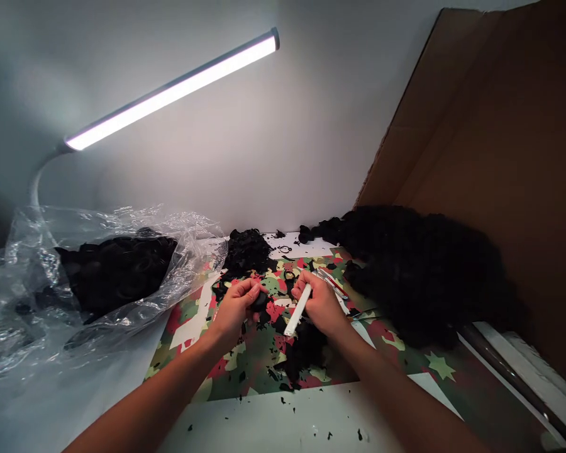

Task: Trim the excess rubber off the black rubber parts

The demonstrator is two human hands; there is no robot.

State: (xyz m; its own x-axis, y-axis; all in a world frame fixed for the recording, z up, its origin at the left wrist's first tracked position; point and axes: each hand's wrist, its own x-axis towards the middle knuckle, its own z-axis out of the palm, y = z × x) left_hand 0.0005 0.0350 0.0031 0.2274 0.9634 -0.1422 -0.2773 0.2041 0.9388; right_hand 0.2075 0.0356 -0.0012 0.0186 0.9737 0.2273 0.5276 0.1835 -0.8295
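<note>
Between the thumb and fingers of my left hand [238, 305] is a small, dark, rounded piece [259, 302], perhaps rubber. My right hand [318, 302] is closed round a tool with a flat white handle [298, 311]. That handle sticks out toward me, and the tool's working end is hidden by my fingers. The two hands are apart, above a camouflage-patterned sheet [236, 377]. Black scraps [304, 349] lie scattered on the sheet below my right hand.
A clear plastic bag [193, 233] of black pieces [122, 270] lies at left. Black scraps [248, 251] are heaped behind my hands. At right a large black pile [424, 270] rests against a cardboard box [490, 126]. Thin tools [334, 286] lie near it. A lit lamp [174, 91] hangs above.
</note>
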